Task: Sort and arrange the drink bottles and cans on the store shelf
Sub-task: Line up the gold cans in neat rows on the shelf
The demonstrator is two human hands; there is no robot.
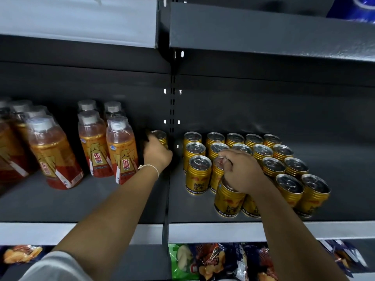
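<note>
A dark grey metal store shelf fills the view, split by a slotted upright post into a left bay and a right bay, with another dark shelf overhead and a pale price strip along the front edge.

In the right bay, gold drink cans stand upright in close rows, tops up. The right hand reaches down over the front of this group, its fingers curled around the rim of one gold can that stands at the front, just beside its neighbours; the fingertips also lie over the top of the can behind it.

In the left bay, close against the post, the left hand wraps its fingers around a lone gold can near the back of the shelf. A thin pale bracelet circles that wrist.

Just to the left of that hand stand four orange drink bottles with grey caps, in two short rows. Further left is another cluster of the same bottles, blurred and leaning in the wide-angle view.

Below the shelf edge, snack bags lie on the lower shelf, one green, the others dark, with more at the far left.
</note>
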